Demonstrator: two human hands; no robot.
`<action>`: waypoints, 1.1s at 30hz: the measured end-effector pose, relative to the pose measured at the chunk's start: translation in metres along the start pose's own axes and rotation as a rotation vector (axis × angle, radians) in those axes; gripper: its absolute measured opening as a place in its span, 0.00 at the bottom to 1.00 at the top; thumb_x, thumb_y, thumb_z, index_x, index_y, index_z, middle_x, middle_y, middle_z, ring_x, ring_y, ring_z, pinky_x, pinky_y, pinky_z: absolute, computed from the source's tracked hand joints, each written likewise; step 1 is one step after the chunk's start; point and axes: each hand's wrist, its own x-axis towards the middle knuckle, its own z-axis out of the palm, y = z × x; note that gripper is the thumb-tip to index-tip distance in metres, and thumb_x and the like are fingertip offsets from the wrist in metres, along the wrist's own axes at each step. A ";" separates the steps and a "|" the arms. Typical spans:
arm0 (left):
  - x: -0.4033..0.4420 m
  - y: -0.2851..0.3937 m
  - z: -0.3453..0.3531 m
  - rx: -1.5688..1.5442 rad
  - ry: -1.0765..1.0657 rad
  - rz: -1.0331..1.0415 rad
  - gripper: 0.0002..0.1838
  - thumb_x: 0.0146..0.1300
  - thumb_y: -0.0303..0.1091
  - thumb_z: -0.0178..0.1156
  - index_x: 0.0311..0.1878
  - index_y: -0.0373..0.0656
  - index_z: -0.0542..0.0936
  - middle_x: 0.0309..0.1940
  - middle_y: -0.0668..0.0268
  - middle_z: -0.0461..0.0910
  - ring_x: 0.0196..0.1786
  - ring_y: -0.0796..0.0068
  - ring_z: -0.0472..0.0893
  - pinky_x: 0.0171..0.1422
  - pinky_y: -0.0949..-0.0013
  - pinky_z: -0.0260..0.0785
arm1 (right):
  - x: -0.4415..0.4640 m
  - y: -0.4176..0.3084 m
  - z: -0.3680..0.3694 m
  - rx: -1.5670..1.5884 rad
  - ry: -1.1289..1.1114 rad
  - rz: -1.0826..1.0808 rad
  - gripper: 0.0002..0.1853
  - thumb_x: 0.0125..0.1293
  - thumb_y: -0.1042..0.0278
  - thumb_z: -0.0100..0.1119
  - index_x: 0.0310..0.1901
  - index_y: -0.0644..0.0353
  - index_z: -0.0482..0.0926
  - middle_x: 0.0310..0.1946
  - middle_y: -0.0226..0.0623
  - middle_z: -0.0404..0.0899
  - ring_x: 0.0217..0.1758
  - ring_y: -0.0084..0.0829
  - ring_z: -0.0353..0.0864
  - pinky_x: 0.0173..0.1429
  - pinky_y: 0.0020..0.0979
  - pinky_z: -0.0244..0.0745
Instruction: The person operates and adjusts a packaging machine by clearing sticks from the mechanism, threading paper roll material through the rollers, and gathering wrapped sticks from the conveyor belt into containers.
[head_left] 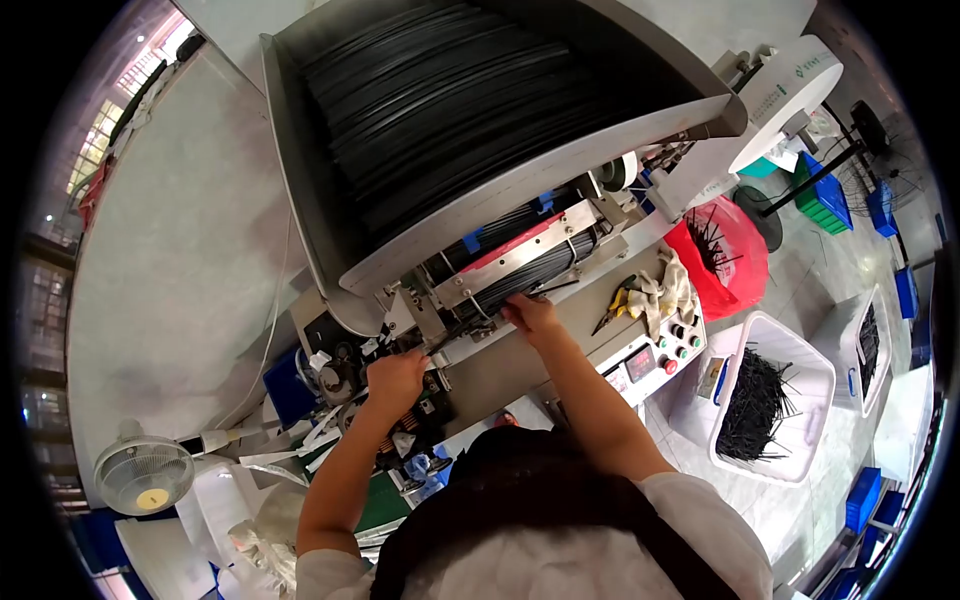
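A large metal hopper (500, 185) full of long black strips (440, 90) fills the top middle. Below its front edge, a bundle of black strips (535, 272) lies in the machine's feed part, under a metal bar with a red stripe (520, 240). My right hand (530, 315) is at the lower edge of this bundle, fingers closed; what they grip is too small to make out. My left hand (397, 380) is closed at the machine's lower left, beside a dark thin piece at its fingertips that I cannot identify.
Gloves (668, 295) and yellow-handled pliers (617, 305) lie right of my right hand, above a button panel (645, 365). Farther right are a red bag (745, 265) and a white bin (815, 400) holding black strips. A fan (145, 470) stands lower left.
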 end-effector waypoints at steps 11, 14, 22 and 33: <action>0.000 0.003 -0.002 -0.075 0.044 -0.036 0.12 0.55 0.39 0.49 0.20 0.43 0.69 0.11 0.57 0.69 0.17 0.56 0.72 0.19 0.59 0.62 | -0.027 -0.001 0.024 -0.207 0.254 -0.120 0.09 0.54 0.71 0.48 0.28 0.70 0.68 0.21 0.38 0.71 0.19 0.31 0.72 0.24 0.27 0.73; 0.000 0.004 -0.002 -0.114 0.032 -0.047 0.13 0.55 0.39 0.49 0.20 0.42 0.69 0.11 0.58 0.69 0.16 0.57 0.71 0.18 0.60 0.62 | -0.034 -0.004 0.027 0.077 0.152 -0.052 0.07 0.55 0.71 0.47 0.28 0.68 0.67 0.18 0.35 0.67 0.17 0.29 0.68 0.21 0.27 0.70; -0.003 0.003 0.006 -0.151 0.164 -0.044 0.11 0.54 0.38 0.51 0.21 0.42 0.70 0.10 0.58 0.67 0.15 0.58 0.69 0.17 0.60 0.58 | -0.071 -0.023 -0.019 0.046 0.057 0.063 0.09 0.58 0.64 0.47 0.27 0.62 0.67 0.15 0.27 0.59 0.13 0.19 0.56 0.13 0.20 0.47; -0.004 0.012 -0.001 -0.186 0.091 -0.123 0.10 0.54 0.38 0.50 0.23 0.43 0.71 0.15 0.58 0.72 0.20 0.56 0.73 0.22 0.59 0.63 | -0.074 -0.003 -0.060 0.075 -0.075 0.030 0.10 0.60 0.66 0.46 0.41 0.59 0.68 0.20 0.28 0.65 0.14 0.16 0.55 0.15 0.17 0.48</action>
